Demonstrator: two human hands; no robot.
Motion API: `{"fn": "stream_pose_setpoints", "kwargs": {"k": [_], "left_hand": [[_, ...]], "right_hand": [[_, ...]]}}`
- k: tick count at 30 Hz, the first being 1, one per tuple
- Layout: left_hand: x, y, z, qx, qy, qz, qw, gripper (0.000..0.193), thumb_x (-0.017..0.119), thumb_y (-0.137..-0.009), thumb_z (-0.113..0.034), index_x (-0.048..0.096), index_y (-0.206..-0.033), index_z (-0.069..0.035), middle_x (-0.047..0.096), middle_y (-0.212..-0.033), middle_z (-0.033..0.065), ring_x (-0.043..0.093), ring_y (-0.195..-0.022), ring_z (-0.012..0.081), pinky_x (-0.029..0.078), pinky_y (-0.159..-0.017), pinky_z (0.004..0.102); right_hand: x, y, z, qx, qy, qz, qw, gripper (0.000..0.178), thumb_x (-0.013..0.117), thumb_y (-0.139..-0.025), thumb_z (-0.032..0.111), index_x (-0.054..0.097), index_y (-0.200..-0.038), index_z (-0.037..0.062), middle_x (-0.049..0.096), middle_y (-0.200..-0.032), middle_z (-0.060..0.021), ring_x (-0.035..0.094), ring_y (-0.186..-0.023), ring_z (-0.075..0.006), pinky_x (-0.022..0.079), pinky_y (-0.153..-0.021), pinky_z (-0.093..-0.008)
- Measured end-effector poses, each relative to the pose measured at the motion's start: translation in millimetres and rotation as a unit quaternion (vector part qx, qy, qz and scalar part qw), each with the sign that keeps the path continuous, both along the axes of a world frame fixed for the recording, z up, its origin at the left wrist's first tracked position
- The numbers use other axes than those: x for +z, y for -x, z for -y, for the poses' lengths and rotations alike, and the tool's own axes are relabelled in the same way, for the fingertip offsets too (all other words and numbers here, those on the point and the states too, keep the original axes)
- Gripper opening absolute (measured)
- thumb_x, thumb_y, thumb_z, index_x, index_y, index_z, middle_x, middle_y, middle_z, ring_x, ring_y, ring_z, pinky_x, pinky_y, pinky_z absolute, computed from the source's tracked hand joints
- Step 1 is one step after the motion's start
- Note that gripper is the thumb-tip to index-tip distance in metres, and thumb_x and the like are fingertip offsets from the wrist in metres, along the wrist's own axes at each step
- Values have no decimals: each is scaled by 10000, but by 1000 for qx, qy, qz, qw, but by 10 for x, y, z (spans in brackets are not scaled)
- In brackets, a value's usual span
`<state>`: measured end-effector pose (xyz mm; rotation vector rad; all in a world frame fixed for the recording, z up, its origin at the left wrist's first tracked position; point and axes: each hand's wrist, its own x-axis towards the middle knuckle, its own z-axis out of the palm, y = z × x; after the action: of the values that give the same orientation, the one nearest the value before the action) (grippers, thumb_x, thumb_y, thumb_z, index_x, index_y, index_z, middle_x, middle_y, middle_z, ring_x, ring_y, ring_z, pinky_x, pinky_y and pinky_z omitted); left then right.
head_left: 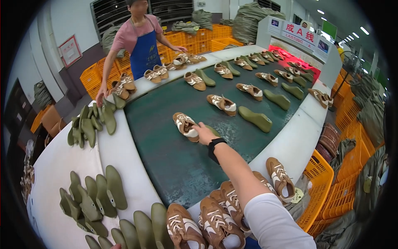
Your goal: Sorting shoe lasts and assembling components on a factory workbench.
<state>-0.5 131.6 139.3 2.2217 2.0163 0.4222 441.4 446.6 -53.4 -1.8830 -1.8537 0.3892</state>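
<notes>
My right hand [204, 134] reaches over the dark green belt, with a black band on its wrist. Its fingers are closed at the collar of a brown sneaker [182, 123] with white stripes and laces. Behind that hand, a green shoe last [213, 130] lies partly hidden on the belt. At the bottom edge only a sliver of my left hand [117, 246] shows, beside several green shoe lasts [144, 228]; its fingers are out of sight. More brown sneakers [217, 218] stand near my right forearm.
On the belt [166, 166], sneakers and lasts lie in rows. A co-worker in a blue apron [144, 58] reaches toward lasts on the white ledge [54, 153] at the far left. Orange crates [319, 182] stand right; a lit machine [296, 37] stands at the back.
</notes>
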Motion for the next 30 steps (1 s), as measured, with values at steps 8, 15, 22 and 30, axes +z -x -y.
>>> {"fn": "stream_pose_setpoints", "kwargs": {"k": [8, 15, 22, 30], "left_hand": [[-167, 145, 443, 20, 10, 67, 998, 348, 610, -828, -178, 577, -1151, -52, 616, -997, 160, 574, -974, 347, 457, -842, 418], [-651, 329, 751, -61, -57, 74, 994, 410, 695, -709, -99, 540, -1071, 14, 531, -1049, 205, 508, -992, 378, 437, -851, 427], [-1283, 453, 744, -61, -85, 101, 989, 523, 724, -698, -163, 516, -1153, -11, 505, -1144, 210, 447, -1107, 402, 394, -920, 466], [-1536, 349, 556, -43, -104, -28, 993, 641, 708, -717, -273, 461, -1298, -160, 550, -1128, 101, 402, -1198, 361, 263, -990, 599]], "right_hand": [[748, 181, 533, 47, -38, 141, 988, 363, 504, -811, 55, 566, -1167, 92, 503, -1220, -208, 546, -1058, -363, 451, -917, -418], [1575, 915, 1644, 315, 91, 105, 939, 373, 561, -794, 88, 576, -1165, 57, 634, -1037, -182, 604, -959, -330, 480, -830, -398], [1654, 2388, 2851, 534, 175, 93, 822, 357, 566, -851, 269, 577, -1176, 122, 664, -823, -147, 635, -748, -340, 506, -680, -414], [846, 3161, 2928, 423, 191, 175, 869, 362, 515, -862, 353, 581, -1084, 74, 657, -885, -185, 635, -845, -361, 503, -739, -449]]}}
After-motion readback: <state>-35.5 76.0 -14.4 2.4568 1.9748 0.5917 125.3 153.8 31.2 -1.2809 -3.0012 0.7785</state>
